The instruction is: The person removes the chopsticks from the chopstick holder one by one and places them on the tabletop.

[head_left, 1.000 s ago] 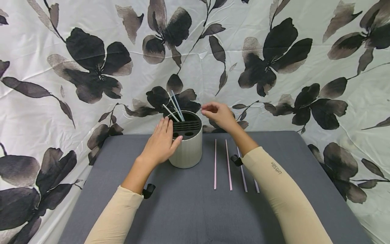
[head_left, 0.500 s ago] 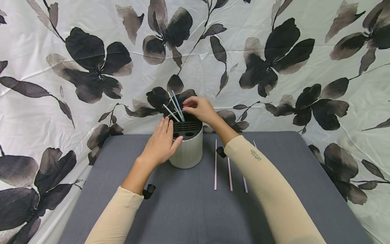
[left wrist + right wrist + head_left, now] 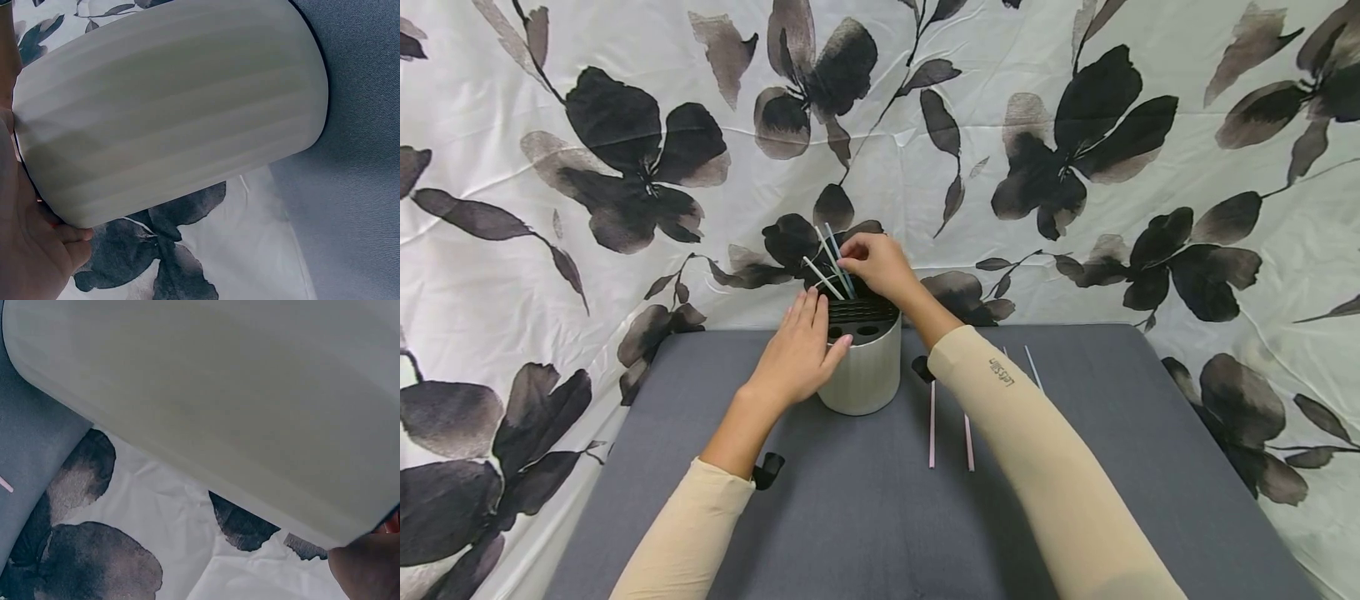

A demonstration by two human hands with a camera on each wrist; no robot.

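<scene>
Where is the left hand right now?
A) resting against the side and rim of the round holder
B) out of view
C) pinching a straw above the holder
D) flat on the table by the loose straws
A: in the head view the left hand lies with straight fingers against the holder, while the right hand is the one at the straws in it.

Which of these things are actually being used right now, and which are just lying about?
In use:
- white ribbed cylindrical holder, steadied by the left hand
- thin pale straws standing in it, right hand at them

Lying about:
- thin pink straws on the grey table
- floral cloth
</scene>
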